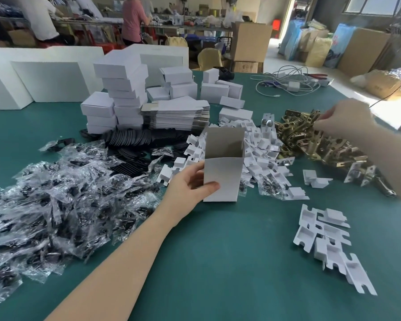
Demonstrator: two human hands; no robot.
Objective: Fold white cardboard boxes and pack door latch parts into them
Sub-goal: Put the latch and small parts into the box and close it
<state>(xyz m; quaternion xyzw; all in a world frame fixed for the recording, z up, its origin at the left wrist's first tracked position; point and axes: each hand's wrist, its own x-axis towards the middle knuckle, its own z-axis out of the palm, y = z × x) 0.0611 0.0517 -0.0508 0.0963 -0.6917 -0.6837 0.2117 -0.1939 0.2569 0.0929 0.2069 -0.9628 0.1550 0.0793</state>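
A white cardboard box (222, 177) stands upright on the green table, its top flaps open. My left hand (190, 184) grips it from the left, thumb across its front face. To the right lies a heap of brass-coloured door latch parts (310, 137). My right hand (343, 119) reaches over the far end of that heap with fingers curled down onto a latch part; whether it has hold of one is unclear.
Small bags of black parts (56, 200) cover the left side. Black round pieces (134, 140), flat box blanks (176, 117) and stacked closed boxes (123, 93) sit behind. White folded inserts (259, 149) lie by the box, more inserts (329, 242) at right. Cables (287, 84) lie far back.
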